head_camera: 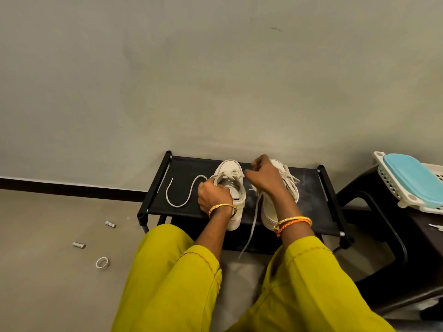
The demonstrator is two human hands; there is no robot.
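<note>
Lacing is the step in hand, as I read it from the head camera. The left shoe [229, 172] stands toe to the wall on the black rack [314, 200], just beside the right shoe [288, 189], which already looks laced.

The left hand [214, 196] grips the left shoe's outer side up by the eyelets, fingers [211, 182] curled over the rim. The right hand [262, 179] is up over the throat of the same shoe with its fingers [258, 161] bunched together. I think they pinch the lace [250, 226], though the knuckles hide the pinch itself.

One end of the lace lies in a loose loop on the rack to the left. The other trails between the shoes and hangs off the front edge towards the yellow-trousered knees [182, 279].

To do this well, I would:
- keep the left hand firm on the shoe so it does not slide on the rack;
- feed the tip straight through the next eyelet, then draw the slack in evenly;
- keep both ends about level, and watch that the hanging end does not snag under the right shoe.

A tape roll [102, 262] lies on the floor, well apart.
</note>
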